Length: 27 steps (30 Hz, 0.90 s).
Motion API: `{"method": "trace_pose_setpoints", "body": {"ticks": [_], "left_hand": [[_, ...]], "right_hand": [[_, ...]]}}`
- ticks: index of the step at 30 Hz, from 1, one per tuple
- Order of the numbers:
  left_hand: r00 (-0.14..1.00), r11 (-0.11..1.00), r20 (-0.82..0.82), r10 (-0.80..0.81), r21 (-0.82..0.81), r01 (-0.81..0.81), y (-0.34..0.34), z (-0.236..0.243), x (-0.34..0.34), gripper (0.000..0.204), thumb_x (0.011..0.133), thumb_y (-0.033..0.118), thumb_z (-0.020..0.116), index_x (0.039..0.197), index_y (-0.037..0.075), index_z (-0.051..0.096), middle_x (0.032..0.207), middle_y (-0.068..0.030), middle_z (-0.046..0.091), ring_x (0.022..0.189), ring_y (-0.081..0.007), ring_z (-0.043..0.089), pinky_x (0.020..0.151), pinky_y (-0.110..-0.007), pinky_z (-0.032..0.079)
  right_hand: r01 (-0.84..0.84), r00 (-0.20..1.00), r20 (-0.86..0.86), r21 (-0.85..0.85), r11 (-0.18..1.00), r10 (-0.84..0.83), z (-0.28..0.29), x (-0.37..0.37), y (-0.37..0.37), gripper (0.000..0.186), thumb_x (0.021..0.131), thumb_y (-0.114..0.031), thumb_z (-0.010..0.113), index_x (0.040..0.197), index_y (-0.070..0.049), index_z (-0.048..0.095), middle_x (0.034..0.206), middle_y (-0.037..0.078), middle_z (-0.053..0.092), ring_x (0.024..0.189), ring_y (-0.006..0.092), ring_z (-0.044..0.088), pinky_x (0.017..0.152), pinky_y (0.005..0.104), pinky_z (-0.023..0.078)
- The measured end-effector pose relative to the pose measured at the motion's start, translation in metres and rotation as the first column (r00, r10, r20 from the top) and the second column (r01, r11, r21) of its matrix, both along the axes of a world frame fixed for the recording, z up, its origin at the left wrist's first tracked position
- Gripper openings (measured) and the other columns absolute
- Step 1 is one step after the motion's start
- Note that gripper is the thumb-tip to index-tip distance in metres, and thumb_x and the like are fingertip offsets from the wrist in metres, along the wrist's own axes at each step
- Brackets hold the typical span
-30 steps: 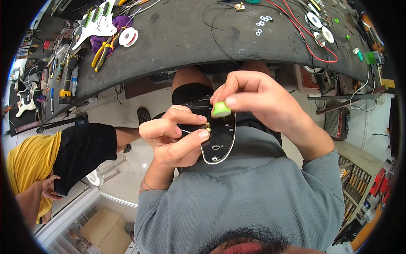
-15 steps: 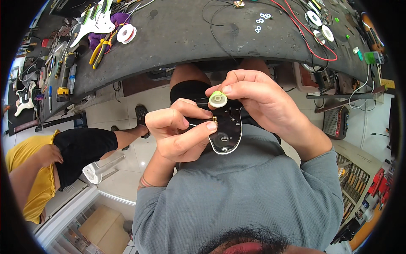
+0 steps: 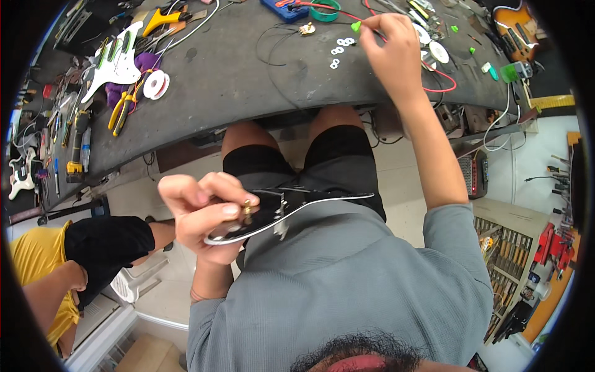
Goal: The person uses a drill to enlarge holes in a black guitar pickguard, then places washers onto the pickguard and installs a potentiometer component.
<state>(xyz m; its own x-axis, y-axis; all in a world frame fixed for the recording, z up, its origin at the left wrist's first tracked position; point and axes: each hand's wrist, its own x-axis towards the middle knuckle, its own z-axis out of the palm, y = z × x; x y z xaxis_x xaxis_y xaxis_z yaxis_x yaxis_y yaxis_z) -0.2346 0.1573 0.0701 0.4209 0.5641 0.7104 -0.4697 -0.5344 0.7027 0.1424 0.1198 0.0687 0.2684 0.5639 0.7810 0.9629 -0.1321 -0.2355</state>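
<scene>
1. Down in the centre left of the frame, the left hand (image 3: 201,214) gripped a black control plate (image 3: 291,208) with a pale edge, fingers curled over its near end and the thumb pressed beside a small brass post (image 3: 247,206) standing on it.
2. The plate lay nearly flat above the lap, its long end pointing toward the centre right of the frame, over black shorts (image 3: 297,158) and a grey shirt (image 3: 347,279).
3. At the upper centre right, the right hand (image 3: 390,46) stretched out over the dark workbench (image 3: 248,80), fingertips pinched narrow on a small green knob (image 3: 356,26).
4. Just left of that hand, several small white washers (image 3: 339,48) lay on the bench, with a small brass part (image 3: 306,28) above them.
5. A red wire (image 3: 443,77) curved along the bench just right of the wrist.
6. At the upper left sat a white pickguard (image 3: 114,62), a white spool (image 3: 155,84) and yellow-handled pliers (image 3: 121,108).
7. At the lower left edge, another person in a yellow shirt (image 3: 31,273) and dark shorts sat well apart from both hands.
</scene>
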Motion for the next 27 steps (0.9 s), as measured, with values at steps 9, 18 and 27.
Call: {"method": "trace_pose_setpoints", "body": {"ticks": [9,18,27], "left_hand": [[0.998,1.000,-0.052,0.024,0.019,-0.023,-0.004,0.008,0.001,0.017,0.090,-0.001,0.081,0.101,0.004,0.070,0.113,-0.0085,0.034,0.080,-0.0304,0.076,0.060,-0.037,0.053],[0.986,0.957,-0.148,0.075,0.289,-0.030,0.004,-0.009,0.009,0.018,0.096,0.004,0.076,0.110,0.005,0.065,0.116,-0.0108,0.035,0.079,-0.0281,0.073,0.063,-0.038,0.050],[0.990,0.953,-0.140,0.030,0.301,0.014,0.008,-0.016,0.018,0.024,0.094,0.012,0.081,0.109,0.002,0.065,0.114,-0.0105,0.034,0.082,-0.0301,0.075,0.061,-0.038,0.051]], "right_hand": [[0.061,0.972,0.235,-0.154,0.986,-0.024,-0.033,0.078,0.020,0.009,0.089,-0.015,0.076,0.097,-0.011,0.076,0.100,0.004,0.074,0.112,0.0276,0.067,0.101,0.0470,0.048],[-0.041,0.993,0.085,-0.378,0.925,0.079,-0.016,0.029,-0.008,0.012,0.094,-0.019,0.076,0.104,-0.013,0.076,0.103,0.001,0.071,0.108,0.0258,0.064,0.097,0.0433,0.047],[0.065,0.994,0.108,-0.341,0.938,-0.030,-0.029,0.042,0.008,0.010,0.094,-0.015,0.075,0.102,-0.012,0.075,0.102,0.002,0.070,0.107,0.0260,0.065,0.093,0.0432,0.048]]}}
